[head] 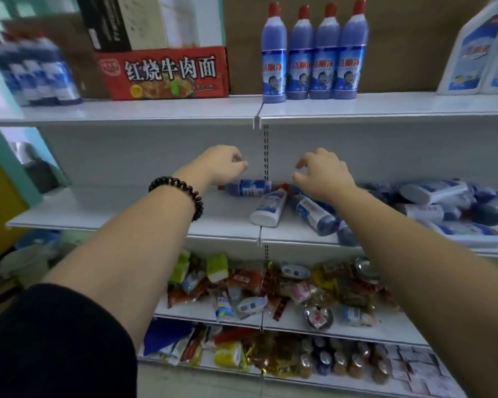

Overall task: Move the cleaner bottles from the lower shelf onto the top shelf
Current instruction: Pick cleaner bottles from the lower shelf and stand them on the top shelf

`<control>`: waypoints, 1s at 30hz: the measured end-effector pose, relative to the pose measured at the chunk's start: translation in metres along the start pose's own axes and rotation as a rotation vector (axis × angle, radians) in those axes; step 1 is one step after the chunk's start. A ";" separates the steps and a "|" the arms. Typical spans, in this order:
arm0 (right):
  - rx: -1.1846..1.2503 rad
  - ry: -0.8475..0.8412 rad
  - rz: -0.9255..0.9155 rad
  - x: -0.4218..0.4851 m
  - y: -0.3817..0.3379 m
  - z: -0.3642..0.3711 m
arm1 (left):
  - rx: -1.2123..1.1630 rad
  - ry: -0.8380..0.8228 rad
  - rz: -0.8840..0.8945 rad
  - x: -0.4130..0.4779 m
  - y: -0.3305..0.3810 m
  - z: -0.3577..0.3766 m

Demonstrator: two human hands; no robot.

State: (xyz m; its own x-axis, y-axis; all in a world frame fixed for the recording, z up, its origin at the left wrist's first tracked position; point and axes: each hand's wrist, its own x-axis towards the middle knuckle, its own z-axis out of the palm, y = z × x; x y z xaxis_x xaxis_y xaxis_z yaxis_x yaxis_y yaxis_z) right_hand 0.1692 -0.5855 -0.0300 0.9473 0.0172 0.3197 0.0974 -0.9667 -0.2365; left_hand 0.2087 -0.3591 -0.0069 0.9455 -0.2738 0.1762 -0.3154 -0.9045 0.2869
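Several blue cleaner bottles with red caps [314, 53] stand upright in a row on the top shelf [156, 110]. On the lower shelf [127, 208] more bottles lie on their sides: a blue one [249, 187], a white one [269, 208] and another blue one [315, 214]. My left hand [223, 163], with a black bracelet on its wrist, hovers above the lying blue bottle with fingers loosely curled and empty. My right hand [321, 170] hangs over the pile with fingers spread and bent, touching nothing that I can see.
A heap of white and blue bottles [443, 205] fills the lower shelf's right side. On the top shelf sit a red noodle carton [167, 73], a blurred bottle pack [32, 70] and large white jugs [483, 53]. Snack packets [270, 285] crowd the shelves below.
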 end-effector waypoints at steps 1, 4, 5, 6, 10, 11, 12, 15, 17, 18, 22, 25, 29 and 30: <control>0.014 -0.043 0.024 0.001 -0.004 0.009 | -0.008 -0.021 -0.022 -0.001 -0.013 0.004; 0.042 -0.148 0.077 0.007 -0.009 0.036 | -0.032 -0.066 -0.080 0.005 -0.046 0.017; 0.042 -0.174 0.086 0.010 -0.009 0.044 | -0.043 -0.074 -0.096 0.008 -0.055 0.022; 0.044 -0.200 0.098 0.013 -0.010 0.051 | -0.059 -0.079 -0.114 0.011 -0.063 0.028; 0.072 -0.298 0.171 0.031 -0.009 0.082 | -0.137 -0.121 -0.156 0.032 -0.089 0.056; 0.078 -0.312 0.183 0.039 -0.007 0.093 | -0.148 -0.124 -0.160 0.039 -0.095 0.065; 0.086 -0.331 0.199 0.047 -0.005 0.104 | -0.156 -0.130 -0.168 0.048 -0.102 0.074; 0.121 -0.386 0.249 0.068 -0.006 0.131 | -0.158 -0.172 -0.190 0.078 -0.117 0.101; 0.144 -0.430 0.266 0.084 -0.007 0.148 | -0.150 -0.199 -0.208 0.102 -0.125 0.116; 0.156 -0.444 0.277 0.094 -0.007 0.158 | -0.134 -0.212 -0.228 0.116 -0.129 0.122; 0.236 -0.421 0.414 0.126 -0.002 0.191 | -0.183 -0.218 -0.300 0.165 -0.134 0.143; 0.294 -0.407 0.466 0.146 0.005 0.212 | -0.333 -0.195 -0.437 0.199 -0.130 0.158; 0.356 -0.359 0.540 0.161 0.013 0.232 | -0.569 -0.124 -0.638 0.230 -0.125 0.180; 0.349 -0.366 0.544 0.162 0.014 0.235 | -0.617 -0.102 -0.692 0.242 -0.131 0.191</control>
State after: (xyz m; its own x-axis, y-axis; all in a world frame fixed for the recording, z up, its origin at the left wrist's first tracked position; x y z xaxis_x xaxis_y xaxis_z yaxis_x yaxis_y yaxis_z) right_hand 0.3956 -0.5365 -0.1970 0.9246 -0.2976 -0.2377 -0.3809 -0.7268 -0.5716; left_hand 0.4946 -0.3700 -0.1818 0.9322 0.2077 -0.2964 0.3618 -0.5514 0.7517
